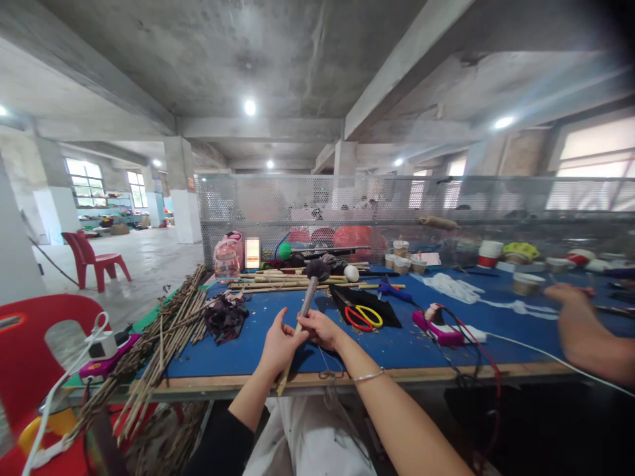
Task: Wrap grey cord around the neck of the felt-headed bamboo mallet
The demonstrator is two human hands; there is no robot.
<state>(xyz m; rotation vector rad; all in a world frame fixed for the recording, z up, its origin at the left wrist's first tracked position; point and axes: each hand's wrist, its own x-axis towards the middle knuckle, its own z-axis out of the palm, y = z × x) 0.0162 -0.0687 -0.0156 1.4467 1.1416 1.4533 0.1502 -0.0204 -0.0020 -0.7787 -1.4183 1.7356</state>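
A thin stick (283, 383) slants up between my hands, its upper part wrapped in grey material (309, 297). At its top is a dark, fuzzy round head (317, 269). My left hand (282, 338) closes round the lower stick, thumb raised. Beside it, my right hand (321, 329) pinches the stick at the lower end of the grey wrap. Loose dark string (330, 375) hangs at the table edge below my right hand. Right of my hands, scissors (364, 318) with red and yellow handles lie on a black cloth (389, 311).
Thin dry stalks (173, 330) and dark fabric scraps (225, 317) lie left on the blue table (208, 360). A blue glue gun (394, 289), a purple power strip (444, 328) and cables are right. A co-worker's arm (585, 330) reaches in. Red chairs (96, 258) stand left.
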